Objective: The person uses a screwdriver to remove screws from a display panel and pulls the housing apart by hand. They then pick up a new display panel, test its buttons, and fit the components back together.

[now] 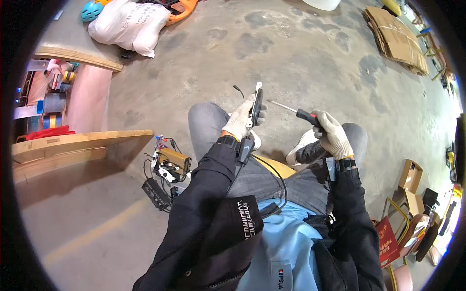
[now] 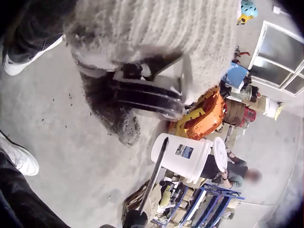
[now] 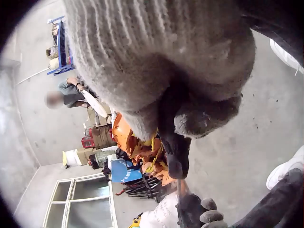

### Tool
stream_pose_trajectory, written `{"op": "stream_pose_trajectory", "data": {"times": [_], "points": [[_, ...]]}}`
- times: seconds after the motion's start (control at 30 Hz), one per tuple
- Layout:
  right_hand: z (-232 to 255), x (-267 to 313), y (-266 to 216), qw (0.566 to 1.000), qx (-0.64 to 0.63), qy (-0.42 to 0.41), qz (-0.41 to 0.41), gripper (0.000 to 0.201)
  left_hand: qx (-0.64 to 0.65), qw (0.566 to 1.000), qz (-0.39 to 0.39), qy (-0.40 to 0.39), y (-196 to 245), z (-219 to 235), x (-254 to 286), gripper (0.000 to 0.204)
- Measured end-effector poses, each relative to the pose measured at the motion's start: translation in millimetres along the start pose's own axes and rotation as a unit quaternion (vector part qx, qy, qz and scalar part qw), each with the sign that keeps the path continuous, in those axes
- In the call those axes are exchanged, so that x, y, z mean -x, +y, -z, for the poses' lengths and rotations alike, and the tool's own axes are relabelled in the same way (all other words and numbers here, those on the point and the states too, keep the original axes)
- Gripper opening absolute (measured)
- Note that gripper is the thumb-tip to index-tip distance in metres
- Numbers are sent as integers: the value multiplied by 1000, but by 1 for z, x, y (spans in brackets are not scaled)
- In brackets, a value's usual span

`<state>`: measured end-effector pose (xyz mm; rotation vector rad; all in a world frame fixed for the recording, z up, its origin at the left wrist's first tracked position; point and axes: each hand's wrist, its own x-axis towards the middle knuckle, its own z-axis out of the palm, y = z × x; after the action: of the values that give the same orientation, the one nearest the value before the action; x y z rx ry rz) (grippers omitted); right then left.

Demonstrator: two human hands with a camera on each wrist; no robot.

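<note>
My left hand [image 1: 239, 122], in a knitted glove, grips a dark rounded part with white end pieces [image 1: 257, 105] above my lap. In the left wrist view the black part [image 2: 149, 97] shows ridged edges between the gloved fingers; its exact kind is unclear. A short black cable end [image 1: 238, 90] sticks out beside that hand. My gloved right hand [image 1: 333, 134] holds a screwdriver [image 1: 307, 116] by its black and red handle. The metal shaft points left toward the dark part, its tip a short gap away. In the right wrist view, fingers curl round the handle [image 3: 176, 154].
Beside my left leg lie a gold box [image 1: 175, 161] with cables and a black adapter-like box [image 1: 156, 194]. A wooden-edged platform [image 1: 87, 141] stands at left. White sack [image 1: 128, 24] and flattened cardboard [image 1: 395, 40] lie farther off. Another person [image 2: 236, 173] is near a white bucket [image 2: 178, 154].
</note>
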<state>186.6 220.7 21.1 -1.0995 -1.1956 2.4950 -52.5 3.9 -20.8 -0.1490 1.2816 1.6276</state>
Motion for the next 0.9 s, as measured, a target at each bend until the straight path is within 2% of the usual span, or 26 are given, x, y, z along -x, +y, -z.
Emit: {"op": "stream_pose_trajectory", "data": {"times": [0.1,0.23,0.3,0.43,0.53,0.63,0.9], "points": [[-6,9,-4,996,71,-61,-13,37,-12,1000,-17,1,-3,0,-4,50],[-16,17,-7,993,80,-90,-11,41,-8,1000,-19,-3,-3,0,-2,53],[-20,19,-6,992,89,-85,-6,41,-28,999,-38,-27,-5,3,-1,55],[-23,20,-6,993,95,-75,1,38,-19,999,-39,-11,-4,3,3,55],[-21,16,-2,991,104,-80,-1,39,-15,1000,-13,-1,0,-1,8,51],[-22,14,1,992,89,-86,-2,40,-24,998,-52,0,1,-2,11,50],[-24,15,3,993,89,-80,-6,40,-15,999,-36,12,3,-5,9,48]]}}
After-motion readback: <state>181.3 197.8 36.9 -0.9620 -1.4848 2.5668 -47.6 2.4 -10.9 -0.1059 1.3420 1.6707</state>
